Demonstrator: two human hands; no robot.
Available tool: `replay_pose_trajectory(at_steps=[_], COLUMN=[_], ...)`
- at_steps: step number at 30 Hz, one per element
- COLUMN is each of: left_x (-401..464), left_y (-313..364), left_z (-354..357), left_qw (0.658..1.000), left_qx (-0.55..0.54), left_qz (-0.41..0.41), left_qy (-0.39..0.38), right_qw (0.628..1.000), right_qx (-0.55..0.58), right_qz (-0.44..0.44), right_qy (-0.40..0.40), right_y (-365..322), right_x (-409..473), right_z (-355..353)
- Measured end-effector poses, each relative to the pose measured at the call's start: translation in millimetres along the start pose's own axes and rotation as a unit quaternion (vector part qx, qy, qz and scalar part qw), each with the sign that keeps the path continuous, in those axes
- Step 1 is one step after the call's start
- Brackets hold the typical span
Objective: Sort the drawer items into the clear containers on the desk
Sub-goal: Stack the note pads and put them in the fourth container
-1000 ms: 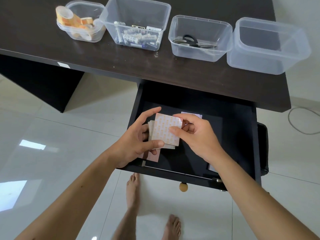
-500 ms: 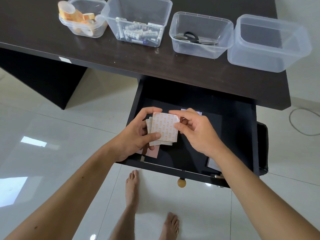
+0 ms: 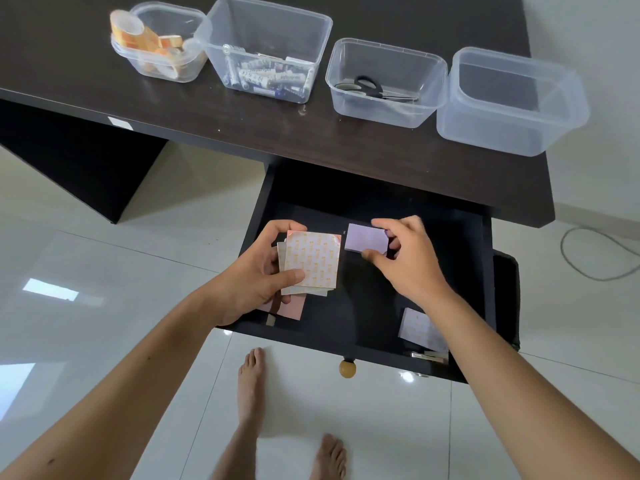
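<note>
The black drawer stands pulled out under the desk. My left hand holds a small stack of sticky-note pads, the top one pale with an orange print, over the drawer's left side. My right hand pinches a purple sticky-note pad near the drawer's back, thumb under it and fingers over its far edge. A pink pad lies below my left hand, partly hidden. Another pale printed pad lies at the drawer's front right, beside my right forearm.
Along the dark desk stand clear containers: one with tape rolls, one with batteries, one with scissors, and one bare on the far right. My bare feet are on the white tiles below; a cable lies at right.
My right hand let go of the stack in my left hand and moved right and back to the purple pad, closing on it. The left hand keeps holding the stack.
</note>
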State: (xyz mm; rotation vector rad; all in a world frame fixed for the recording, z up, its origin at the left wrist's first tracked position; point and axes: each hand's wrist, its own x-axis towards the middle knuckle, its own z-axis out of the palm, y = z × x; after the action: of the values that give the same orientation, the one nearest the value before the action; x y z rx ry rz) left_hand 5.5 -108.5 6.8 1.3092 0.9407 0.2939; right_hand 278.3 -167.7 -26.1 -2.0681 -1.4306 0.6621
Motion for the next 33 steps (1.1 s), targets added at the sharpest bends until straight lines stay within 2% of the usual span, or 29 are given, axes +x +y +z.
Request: replay_pose_trajectory(at_steps=[4,9,15,19,21,25,29,33], left_x=[0.0,-1.3,-1.9,-2.7,-3.7,-4.5,-3.9,-1.8], left_y=[-0.2,1.1,4.7,3.3,3.1,4.4,2.4,-1.6], left_z=[0.8,1.2,2.6,1.5,0.7,-0.2,-0.7,-2.7], left_qw=[1.0,1.0,1.0,1.0,1.0,1.0,0.999,0.999], left_qx=[-0.001,0.004,0.005,-0.007,-0.016,-0.021,-0.013,-0.011], left_qz=[-0.009,-0.01,-0.014,-0.009,-0.004,0.007,0.024,0.028], left_qy=[0.002,0.002,0.008,0.004,-0.001,-0.015,-0.017,-0.024], right_qw=[0.996,0.998,0.987,0.972,0.974,0.986,0.987,0.986], right_qx=[-0.061,-0.015,0.154,0.212,0.19,0.113,0.099,0.099], right_qz=[0.049,0.05,0.027,-0.048,-0.071,-0.099,-0.108,-0.089], right_qy=[-0.046,-0.035,-0.026,-0.085,-0.105,-0.077,-0.068,-0.1], right_y=[18.0,19.6,-1.7,-26.6,-35.3,-43.8,-44.5,-35.2], right_x=[5.6,4.2,-14.6,-31.2,-34.5,-32.8,-31.6,-39.1], right_z=[7.5,4.4,-22.2,-29.0,-21.0,-2.9,5.3,-16.5])
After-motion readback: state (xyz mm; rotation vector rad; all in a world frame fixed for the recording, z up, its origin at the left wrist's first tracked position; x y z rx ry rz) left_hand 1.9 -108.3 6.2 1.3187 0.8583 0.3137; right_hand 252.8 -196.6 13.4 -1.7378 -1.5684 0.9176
